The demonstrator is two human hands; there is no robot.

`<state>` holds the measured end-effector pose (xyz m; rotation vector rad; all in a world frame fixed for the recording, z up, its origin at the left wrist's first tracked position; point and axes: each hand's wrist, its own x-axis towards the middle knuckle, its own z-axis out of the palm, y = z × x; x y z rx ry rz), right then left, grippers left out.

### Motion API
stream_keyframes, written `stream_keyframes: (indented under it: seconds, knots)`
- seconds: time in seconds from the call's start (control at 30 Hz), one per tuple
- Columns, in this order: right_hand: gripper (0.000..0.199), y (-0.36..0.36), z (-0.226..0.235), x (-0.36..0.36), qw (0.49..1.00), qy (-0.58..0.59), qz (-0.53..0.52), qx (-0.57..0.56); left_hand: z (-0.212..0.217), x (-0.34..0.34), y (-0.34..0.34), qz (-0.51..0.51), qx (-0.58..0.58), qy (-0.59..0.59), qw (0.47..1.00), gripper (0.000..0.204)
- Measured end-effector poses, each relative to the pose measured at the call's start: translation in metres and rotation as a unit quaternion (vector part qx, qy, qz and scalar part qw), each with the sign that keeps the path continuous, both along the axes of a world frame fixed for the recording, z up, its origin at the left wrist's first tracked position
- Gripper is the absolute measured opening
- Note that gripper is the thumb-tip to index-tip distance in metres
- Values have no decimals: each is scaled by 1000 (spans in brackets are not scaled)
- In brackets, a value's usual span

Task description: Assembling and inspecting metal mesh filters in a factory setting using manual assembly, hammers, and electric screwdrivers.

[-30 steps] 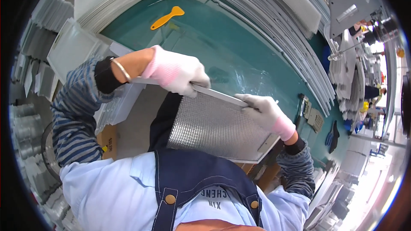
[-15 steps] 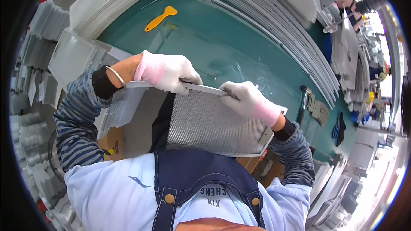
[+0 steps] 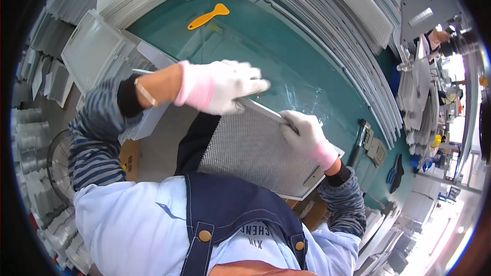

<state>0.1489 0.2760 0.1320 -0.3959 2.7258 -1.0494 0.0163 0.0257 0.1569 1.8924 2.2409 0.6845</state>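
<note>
Mesh panel [image 3: 255, 151] under both hands' grip

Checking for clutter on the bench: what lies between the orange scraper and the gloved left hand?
In the head view, only bare green tabletop between the orange scraper and the left hand.

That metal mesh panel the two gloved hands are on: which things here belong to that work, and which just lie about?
In hand:
- rectangular grey metal mesh panel with a frame
- left hand in a white and pink glove, laid on its top edge
- right hand in a white glove, gripping the same edge

Lying about:
- orange plastic scraper on the green table
- stacked grey panels
</note>
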Motion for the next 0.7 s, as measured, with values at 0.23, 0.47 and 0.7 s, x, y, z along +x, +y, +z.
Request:
stream_keyframes:
  seconds: [0.23, 0.47, 0.7]
  knots:
    - [31, 12, -20, 18, 999, 8, -43, 27, -43, 67, -44, 297, 49, -294, 907, 44]
    - [40, -7, -22, 19, 986, 63, 16, 154, -97, 80, 0, 277, 279, -656, 645, 31]
    - [35, -4, 27, -1, 992, -105, 70, -12, -65, 76, 5, 200, 243, -670, 673, 38]
